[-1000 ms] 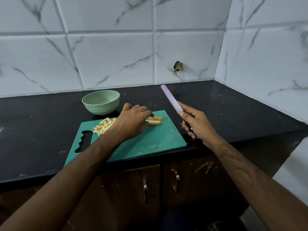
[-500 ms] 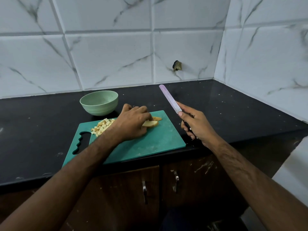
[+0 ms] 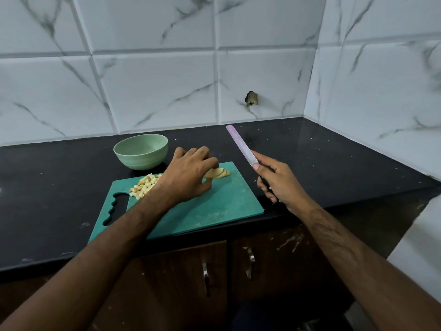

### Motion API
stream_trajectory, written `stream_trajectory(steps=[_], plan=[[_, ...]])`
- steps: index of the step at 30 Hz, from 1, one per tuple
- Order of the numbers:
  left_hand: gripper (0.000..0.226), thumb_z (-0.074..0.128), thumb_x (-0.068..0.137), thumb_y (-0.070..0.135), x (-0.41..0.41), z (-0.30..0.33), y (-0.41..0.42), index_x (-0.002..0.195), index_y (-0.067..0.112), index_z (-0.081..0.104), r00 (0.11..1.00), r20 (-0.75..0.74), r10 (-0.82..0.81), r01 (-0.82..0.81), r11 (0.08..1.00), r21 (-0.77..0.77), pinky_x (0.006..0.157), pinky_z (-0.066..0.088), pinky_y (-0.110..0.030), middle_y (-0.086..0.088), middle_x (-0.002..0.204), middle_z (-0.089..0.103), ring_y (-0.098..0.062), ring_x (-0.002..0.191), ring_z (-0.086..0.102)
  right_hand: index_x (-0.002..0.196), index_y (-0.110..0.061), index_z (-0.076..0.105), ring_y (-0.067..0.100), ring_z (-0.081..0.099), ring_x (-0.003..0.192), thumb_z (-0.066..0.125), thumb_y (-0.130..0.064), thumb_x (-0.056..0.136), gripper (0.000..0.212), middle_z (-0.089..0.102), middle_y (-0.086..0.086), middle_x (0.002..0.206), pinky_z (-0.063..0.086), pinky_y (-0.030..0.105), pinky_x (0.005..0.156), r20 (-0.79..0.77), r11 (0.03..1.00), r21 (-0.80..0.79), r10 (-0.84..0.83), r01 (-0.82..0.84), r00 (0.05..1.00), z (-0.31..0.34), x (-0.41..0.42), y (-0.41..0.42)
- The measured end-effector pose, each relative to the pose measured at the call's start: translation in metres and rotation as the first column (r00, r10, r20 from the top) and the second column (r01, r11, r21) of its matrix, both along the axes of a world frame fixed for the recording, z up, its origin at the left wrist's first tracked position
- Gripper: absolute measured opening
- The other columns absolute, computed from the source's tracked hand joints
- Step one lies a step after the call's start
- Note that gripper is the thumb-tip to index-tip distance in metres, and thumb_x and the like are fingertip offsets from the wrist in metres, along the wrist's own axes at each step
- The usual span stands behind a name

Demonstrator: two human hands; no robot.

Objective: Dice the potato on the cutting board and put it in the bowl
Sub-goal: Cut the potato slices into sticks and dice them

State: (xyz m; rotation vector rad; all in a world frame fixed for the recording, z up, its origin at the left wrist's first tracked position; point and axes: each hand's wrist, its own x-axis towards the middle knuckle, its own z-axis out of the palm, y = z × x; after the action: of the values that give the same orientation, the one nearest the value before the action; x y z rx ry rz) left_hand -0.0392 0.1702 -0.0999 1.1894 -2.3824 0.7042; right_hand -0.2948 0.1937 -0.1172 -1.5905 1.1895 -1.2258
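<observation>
A teal cutting board point(image 3: 214, 206) lies on the black counter. Several potato slices point(image 3: 218, 173) sit near its far edge, and my left hand point(image 3: 188, 176) pinches them with curled fingers. A heap of diced potato point(image 3: 145, 185) lies on the board's left part, partly hidden by my left wrist. My right hand point(image 3: 278, 181) grips a knife point(image 3: 241, 145) with a pink blade, held up in the air to the right of the board, blade pointing up and left. A pale green bowl point(image 3: 140, 151) stands behind the board; no dice show inside it.
The black counter point(image 3: 334, 163) runs to tiled walls at the back and right. Its front edge lies just below the board, over brown cabinet doors with metal handles point(image 3: 205, 275). A small dark fitting point(image 3: 251, 98) sticks out of the back wall.
My left hand has gathered the potato slices closer together and shifted slightly toward the board's far edge. The knife stays raised in my right hand.
</observation>
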Motion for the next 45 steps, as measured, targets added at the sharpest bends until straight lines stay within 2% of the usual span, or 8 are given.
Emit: stream_trajectory(steps=[4,8,14,20,25,29,36,45], plan=[[0.025,0.047,0.086,0.035,-0.001,-0.003,-0.002,0.099,0.024,0.065,1.0,-0.024,0.001,0.0,0.999,0.033,0.074,0.032,-0.039,0.003,0.092,0.053,-0.022,0.079,0.06,0.147,-0.036,0.053,0.009,0.036,0.041,0.052,-0.022,0.107,0.043,0.046,0.003,0.057,0.034,0.022,0.036,-0.004,1.0,-0.004,0.0,0.0,1.0,0.0,0.0,0.0],[0.021,0.068,0.086,0.018,-0.001,-0.007,-0.005,0.105,0.027,0.069,0.998,-0.059,-0.006,0.01,0.997,0.074,0.077,0.029,-0.037,0.007,0.094,0.063,-0.02,0.085,0.065,0.147,-0.036,0.053,0.01,0.036,0.042,0.052,-0.022,0.107,0.043,0.047,0.001,0.057,0.034,0.022,0.036,0.002,1.0,-0.003,-0.002,0.002,1.0,0.0,0.001,0.0],[0.017,0.078,0.083,0.033,0.001,0.004,0.002,0.096,0.027,0.07,0.991,-0.088,-0.098,0.099,0.995,0.007,0.075,0.032,-0.039,0.011,0.087,0.07,-0.019,0.083,0.063,0.147,-0.037,0.052,0.01,0.035,0.042,0.052,-0.022,0.107,0.043,0.046,0.002,0.057,0.034,0.023,0.036,0.002,1.0,0.005,-0.004,0.004,1.0,0.0,-0.001,0.0],[0.023,0.061,0.088,0.052,0.006,0.001,0.017,0.091,0.031,0.07,0.961,-0.051,-0.273,0.275,0.961,0.038,0.072,0.034,-0.038,0.014,0.088,0.063,-0.011,0.084,0.057,0.148,-0.036,0.052,0.009,0.035,0.041,0.053,-0.023,0.107,0.043,0.046,0.0,0.055,0.034,0.022,0.036,-0.003,1.0,0.005,-0.008,0.008,1.0,0.0,-0.001,0.001],[0.017,0.061,0.094,0.038,0.016,-0.008,0.03,0.103,0.033,0.075,0.931,-0.069,-0.358,0.364,0.923,0.12,0.072,0.034,-0.034,0.014,0.099,0.063,-0.009,0.09,0.058,0.147,-0.036,0.052,0.008,0.036,0.04,0.053,-0.023,0.107,0.043,0.046,-0.001,0.055,0.034,0.023,0.036,-0.014,1.0,0.007,-0.013,0.013,1.0,0.001,0.0,0.001],[0.027,0.069,0.093,0.017,0.027,-0.011,0.04,0.116,0.031,0.074,0.928,-0.064,-0.366,0.37,0.898,0.237,0.078,0.046,-0.039,0.012,0.111,0.066,-0.006,0.101,0.059,0.147,-0.037,0.053,0.01,0.036,0.041,0.052,-0.023,0.107,0.042,0.047,0.0,0.056,0.034,0.024,0.037,-0.05,1.0,0.0,-0.021,0.021,0.999,0.002,0.002,0.004],[0.033,0.051,0.095,0.051,0.048,-0.012,0.048,0.11,0.032,0.072,0.97,-0.07,-0.233,0.242,0.953,0.181,0.071,0.042,-0.037,0.013,0.107,0.068,-0.01,0.099,0.064,0.152,-0.043,0.043,0.009,0.041,0.04,0.047,-0.028,0.109,0.046,0.052,-0.001,0.056,0.038,0.024,0.039,-0.271,0.995,0.078,0.077,-0.058,0.959,0.016,0.007,0.025],[0.024,0.056,0.095,0.046,0.038,-0.024,0.05,0.096,0.027,0.071,0.961,-0.205,-0.187,0.235,0.941,0.243,0.079,0.047,-0.042,0.012,0.099,0.064,-0.009,0.092,0.062,0.151,-0.059,0.027,0.003,0.049,0.04,0.042,-0.038,0.109,0.049,0.058,-0.004,0.064,0.047,0.021,0.046,-0.653,0.96,0.205,0.281,-0.192,0.703,0.03,0.021,0.099]])
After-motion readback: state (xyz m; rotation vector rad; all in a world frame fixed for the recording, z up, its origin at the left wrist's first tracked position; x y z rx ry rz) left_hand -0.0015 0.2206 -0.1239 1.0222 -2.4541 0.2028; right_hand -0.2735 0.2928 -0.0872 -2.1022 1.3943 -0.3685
